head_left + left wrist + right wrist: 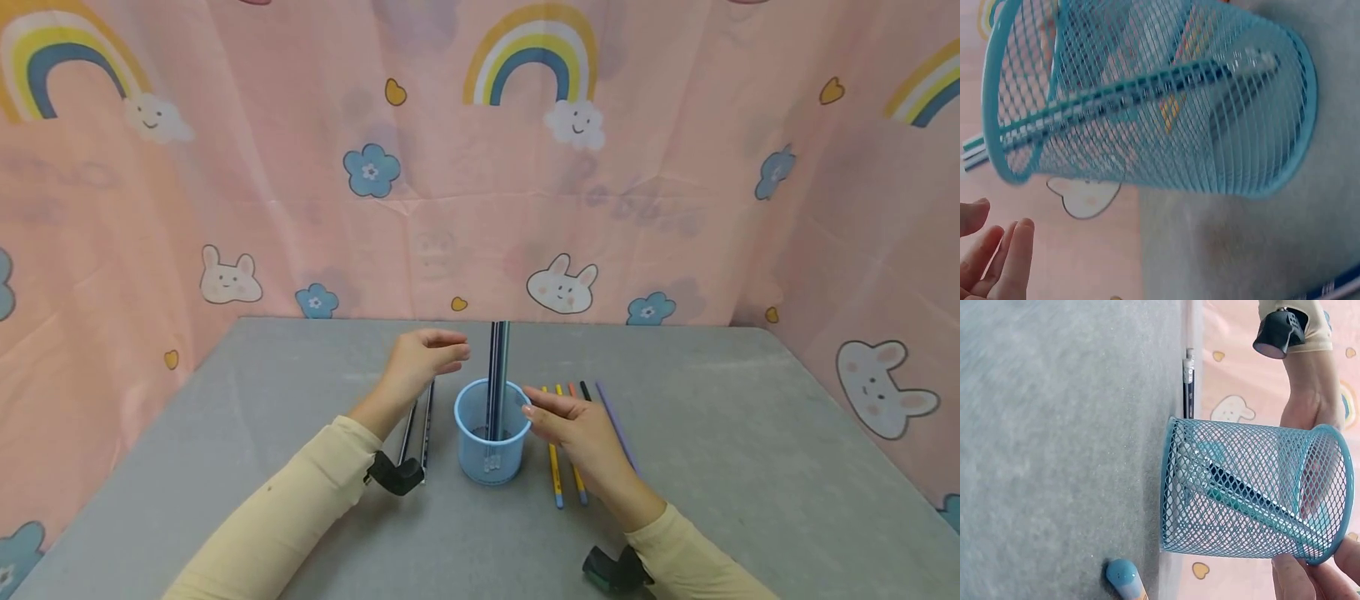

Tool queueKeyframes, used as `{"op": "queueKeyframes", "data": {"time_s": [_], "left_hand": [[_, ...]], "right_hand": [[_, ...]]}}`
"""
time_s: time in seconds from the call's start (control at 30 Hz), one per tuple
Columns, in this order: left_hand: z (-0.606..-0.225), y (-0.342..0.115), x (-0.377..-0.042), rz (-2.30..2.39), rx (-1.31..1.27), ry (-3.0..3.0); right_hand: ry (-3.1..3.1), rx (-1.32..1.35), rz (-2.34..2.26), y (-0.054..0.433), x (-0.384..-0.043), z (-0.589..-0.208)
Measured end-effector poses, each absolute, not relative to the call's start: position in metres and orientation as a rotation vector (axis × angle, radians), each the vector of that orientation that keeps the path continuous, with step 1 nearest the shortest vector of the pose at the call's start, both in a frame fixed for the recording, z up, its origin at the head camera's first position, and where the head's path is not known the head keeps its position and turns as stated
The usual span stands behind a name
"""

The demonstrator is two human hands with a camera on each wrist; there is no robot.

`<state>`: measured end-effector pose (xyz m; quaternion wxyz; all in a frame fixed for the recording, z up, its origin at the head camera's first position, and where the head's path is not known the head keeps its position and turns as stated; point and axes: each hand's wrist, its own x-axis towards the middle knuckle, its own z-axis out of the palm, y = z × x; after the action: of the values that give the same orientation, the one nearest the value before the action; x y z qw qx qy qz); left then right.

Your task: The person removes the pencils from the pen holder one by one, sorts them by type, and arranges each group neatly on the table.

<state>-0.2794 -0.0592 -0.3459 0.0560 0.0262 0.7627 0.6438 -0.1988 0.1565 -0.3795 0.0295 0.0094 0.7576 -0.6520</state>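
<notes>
A light-blue mesh pen cup [489,458] stands upright on the table, with several dark and teal pencils [498,367] leaning inside. My right hand [581,433] pinches the cup's rim at its right side, thumb and fingers on either side of the edge in the right wrist view. To the left of the cup and above its rim, my left hand [415,367] holds nothing, its fingers extended and apart from the pencils. Two dark pencils [427,425] lie beneath the left wrist. The cup's mesh [1147,137] fills much of the left wrist view.
Right of the cup lie yellow pencils [556,475] with blue ends, a black pencil [585,390] and a purple pencil [617,423], partly hidden by the right hand. A pink printed curtain [450,208] hangs behind and beside the grey table [750,467].
</notes>
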Motion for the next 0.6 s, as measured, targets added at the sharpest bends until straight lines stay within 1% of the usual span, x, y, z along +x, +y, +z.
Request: {"op": "queueKeyframes", "data": {"time_s": [0.3, 0.6], "left_hand": [[-0.345, -0.046, -0.27, 1.952, 0.171, 2.312], [-0.348, -0.039, -0.267, 1.974, 0.189, 2.284]], "right_hand": [[2.336, 0.033, -1.998, 0.157, -0.201, -0.381], [2.328, 0.024, -2.007, 0.157, -0.2, -0.381]]}}
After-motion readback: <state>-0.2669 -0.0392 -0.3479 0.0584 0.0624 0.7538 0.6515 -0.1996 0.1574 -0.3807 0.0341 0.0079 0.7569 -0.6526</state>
